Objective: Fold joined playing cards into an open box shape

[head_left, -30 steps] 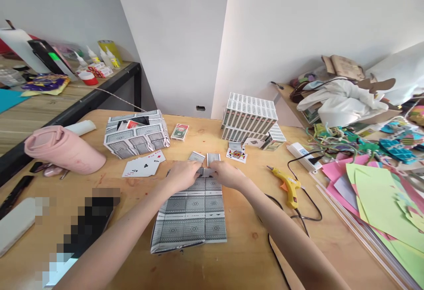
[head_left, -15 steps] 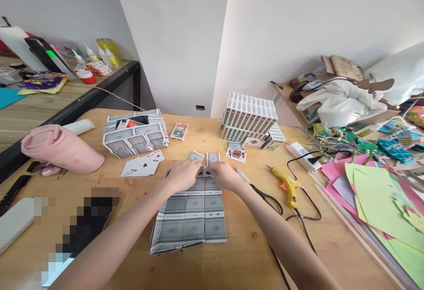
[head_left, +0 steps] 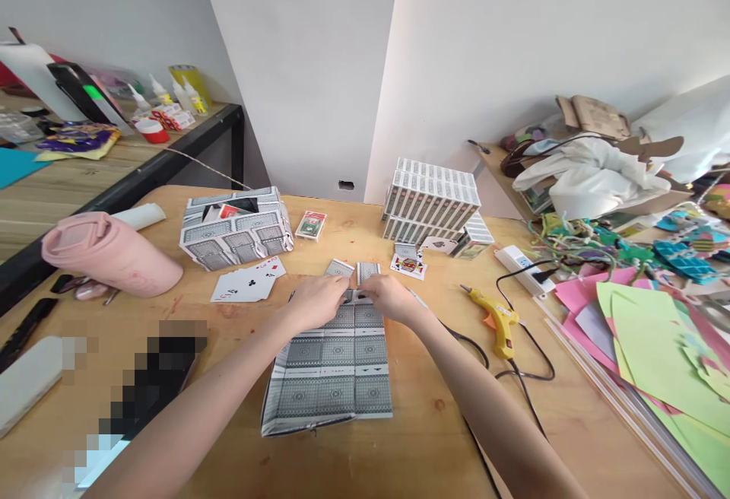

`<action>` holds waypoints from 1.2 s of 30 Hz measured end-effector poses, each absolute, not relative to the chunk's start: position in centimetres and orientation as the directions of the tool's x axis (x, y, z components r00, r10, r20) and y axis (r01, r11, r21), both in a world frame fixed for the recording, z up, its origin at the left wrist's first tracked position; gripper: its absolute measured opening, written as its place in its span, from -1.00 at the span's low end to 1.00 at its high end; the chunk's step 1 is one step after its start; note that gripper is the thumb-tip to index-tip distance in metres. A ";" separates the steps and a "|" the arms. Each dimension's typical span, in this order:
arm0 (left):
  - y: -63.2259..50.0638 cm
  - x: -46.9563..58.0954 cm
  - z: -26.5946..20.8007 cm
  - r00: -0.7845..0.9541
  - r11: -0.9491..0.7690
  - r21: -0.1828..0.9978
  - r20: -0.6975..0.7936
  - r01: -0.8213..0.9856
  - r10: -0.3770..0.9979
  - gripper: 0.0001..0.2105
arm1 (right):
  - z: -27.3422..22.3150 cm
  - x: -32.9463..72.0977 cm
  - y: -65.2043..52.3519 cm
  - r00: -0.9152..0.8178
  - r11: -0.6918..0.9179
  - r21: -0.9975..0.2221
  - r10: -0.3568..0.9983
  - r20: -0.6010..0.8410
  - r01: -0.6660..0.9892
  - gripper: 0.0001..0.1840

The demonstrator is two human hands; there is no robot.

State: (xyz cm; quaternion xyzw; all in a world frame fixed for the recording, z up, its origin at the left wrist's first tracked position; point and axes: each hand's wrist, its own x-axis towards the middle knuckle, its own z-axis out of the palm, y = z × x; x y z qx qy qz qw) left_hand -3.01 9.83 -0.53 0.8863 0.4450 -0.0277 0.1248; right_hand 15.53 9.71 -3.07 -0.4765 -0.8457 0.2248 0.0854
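A panel of grey-backed playing cards (head_left: 336,362), joined edge to edge with a raised side at the left, lies on the table before me. My left hand (head_left: 324,301) pinches the panel's far edge. Close beside it, my right hand (head_left: 386,298) has its fingers bent onto the same edge, a little to the right. Fingers hide most of the small piece between them. Just beyond the hands lie two loose cards, one tilted (head_left: 340,268) and one straighter (head_left: 368,271). Scissors (head_left: 468,345) rest by my right forearm, partly covered by it.
A card-covered box (head_left: 236,231) stands at the back left, near fanned cards (head_left: 245,284) and a card pack (head_left: 311,225). Stacked card packs (head_left: 430,198) stand behind. On the right are a yellow glue gun (head_left: 499,320) with its cord, a power strip (head_left: 522,267) and coloured paper (head_left: 650,339).
Both hands stay at the panel's far edge, with only slight finger movement. The whole view has shifted a little; no object has clearly moved.
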 end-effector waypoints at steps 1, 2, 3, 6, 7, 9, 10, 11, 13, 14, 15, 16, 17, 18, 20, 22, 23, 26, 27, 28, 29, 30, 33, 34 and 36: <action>9.8 -3.0 -0.6 0.601 -0.572 0.197 -0.159 0.797 0.783 -0.89 | -3.1 15.5 9.7 -0.530 0.443 -0.461 0.845 -0.070 0.768 -0.70; 9.9 -3.0 -0.6 0.600 -0.571 0.197 -0.160 0.797 0.784 -0.89 | -3.2 15.5 9.7 -0.526 0.440 -0.460 0.847 -0.072 0.771 -0.70; 9.9 -3.0 -0.7 0.600 -0.570 0.197 -0.160 0.798 0.784 -0.89 | -3.2 15.4 9.7 -0.521 0.435 -0.458 0.850 -0.074 0.775 -0.70; 10.0 -2.9 -0.8 0.598 -0.568 0.197 -0.159 0.799 0.785 -0.89 | -3.3 15.2 9.3 -0.487 0.407 -0.444 0.870 -0.078 0.798 -0.73; 10.0 -2.9 -0.8 0.597 -0.568 0.197 -0.159 0.799 0.786 -0.89 | -3.3 15.1 9.1 -0.474 0.396 -0.439 0.877 -0.078 0.806 -0.74; 10.1 -2.9 -0.8 0.594 -0.564 0.199 -0.159 0.802 0.788 -0.89 | -3.2 15.0 8.8 -0.454 0.380 -0.432 0.887 -0.079 0.818 -0.76; 10.1 -3.0 -0.7 0.592 -0.561 0.200 -0.162 0.803 0.790 -0.90 | -3.1 15.0 8.6 -0.449 0.375 -0.430 0.890 -0.080 0.821 -0.76; 10.2 -3.1 -0.6 0.589 -0.557 0.202 -0.165 0.806 0.791 -0.91 | -2.9 15.1 8.5 -0.443 0.370 -0.427 0.893 -0.083 0.825 -0.76; 10.3 -3.5 -0.4 0.579 -0.547 0.201 -0.171 0.813 0.797 -0.93 | -2.7 15.2 8.4 -0.427 0.354 -0.418 0.900 -0.092 0.836 -0.76; 10.4 -3.7 -0.2 0.571 -0.540 0.195 -0.173 0.819 0.803 -0.94 | -2.6 15.3 8.4 -0.421 0.348 -0.415 0.902 -0.096 0.841 -0.75; 10.4 -4.0 -0.1 0.560 -0.532 0.186 -0.173 0.826 0.810 -0.95 | -2.5 15.5 8.5 -0.417 0.344 -0.414 0.904 -0.098 0.843 -0.75; 10.4 -4.2 0.0 0.549 -0.523 0.176 -0.173 0.834 0.818 -0.95 | -2.4 15.6 8.6 -0.418 0.344 -0.415 0.903 -0.098 0.842 -0.74; 10.4 -4.3 0.0 0.538 -0.514 0.166 -0.172 0.842 0.825 -0.95 | -2.4 15.8 8.7 -0.424 0.351 -0.417 0.901 -0.095 0.839 -0.74; 10.4 -4.4 0.1 0.528 -0.506 0.158 -0.169 0.848 0.832 -0.93 | -2.4 16.0 8.8 -0.434 0.363 -0.417 0.897 -0.087 0.833 -0.74; 10.3 -4.5 0.0 0.518 -0.496 0.154 -0.165 0.854 0.840 -0.91 | -2.4 16.2 9.1 -0.460 0.397 -0.407 0.885 -0.067 0.823 -0.74; 10.1 -4.5 0.0 0.512 -0.490 0.157 -0.162 0.858 0.844 -0.91 | -2.3 16.3 9.3 -0.481 0.426 -0.388 0.875 -0.054 0.818 -0.73; 10.1 -4.4 -0.1 0.508 -0.486 0.158 -0.163 0.860 0.846 -0.91 | -2.2 16.4 9.3 -0.488 0.434 -0.378 0.871 -0.057 0.818 -0.73; 10.0 -4.2 -0.1 0.499 -0.477 0.156 -0.167 0.865 0.851 -0.90 | -1.8 16.4 9.4 -0.482 0.425 -0.341 0.870 -0.102 0.839 -0.75; 10.0 -4.2 -0.1 0.498 -0.477 0.155 -0.168 0.865 0.850 -0.90 | -1.6 16.4 9.5 -0.466 0.406 -0.331 0.876 -0.126 0.852 -0.77; 10.0 -4.2 0.0 0.500 -0.479 0.153 -0.168 0.864 0.849 -0.89 | -1.5 16.4 9.5 -0.445 0.382 -0.324 0.884 -0.146 0.865 -0.78; 10.0 -4.1 0.0 0.504 -0.483 0.152 -0.167 0.863 0.847 -0.89 | -1.3 16.4 9.6 -0.422 0.357 -0.320 0.892 -0.162 0.877 -0.78; 9.9 -4.1 0.1 0.508 -0.487 0.150 -0.166 0.860 0.846 -0.88 | -1.3 16.4 9.6 -0.400 0.332 -0.321 0.900 -0.174 0.887 -0.79; 9.7 -4.0 0.1 0.510 -0.492 0.144 -0.159 0.859 0.845 -0.87 | -1.2 16.3 9.7 -0.348 0.277 -0.327 0.920 -0.182 0.904 -0.80; 9.7 -4.0 0.1 0.508 -0.489 0.142 -0.158 0.860 0.847 -0.87 | -1.2 16.2 9.7 -0.327 0.257 -0.326 0.927 -0.182 0.910 -0.81; 9.6 -3.9 0.1 0.502 -0.485 0.138 -0.155 0.864 0.851 -0.87 | -1.3 15.9 9.4 -0.282 0.214 -0.324 0.943 -0.179 0.922 -0.80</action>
